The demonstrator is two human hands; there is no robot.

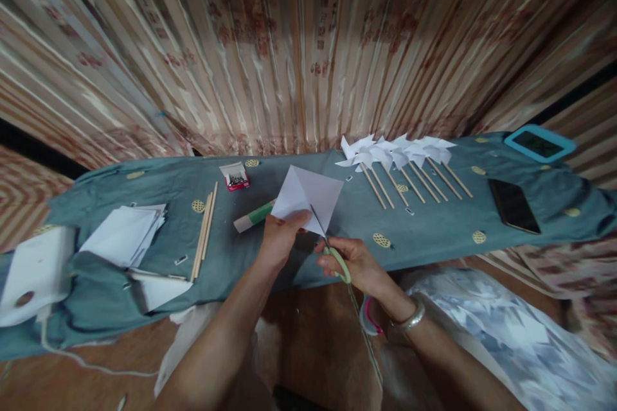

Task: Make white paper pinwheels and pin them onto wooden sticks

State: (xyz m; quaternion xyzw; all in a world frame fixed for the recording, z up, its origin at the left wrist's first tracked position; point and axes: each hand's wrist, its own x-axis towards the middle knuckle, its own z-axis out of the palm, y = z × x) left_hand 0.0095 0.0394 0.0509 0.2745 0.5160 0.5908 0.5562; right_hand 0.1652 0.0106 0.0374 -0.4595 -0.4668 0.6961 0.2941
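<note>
My left hand pinches the lower left edge of a white square sheet of paper, which has a crease through it and is held above the cloth. In my right hand is a pair of scissors with pale green handles. Their blades lie along the paper from its near corner toward the middle. Behind the paper, partly covered by it, a green and white tube lies on the cloth. Several paper pinwheels on wooden sticks lie in a row to the right.
A green cloth covers the narrow table. On its left are stacked paper sheets, wooden sticks, a small red box of metal pins and a white device with a cable. Rightward lie a dark phone and a blue-framed tablet.
</note>
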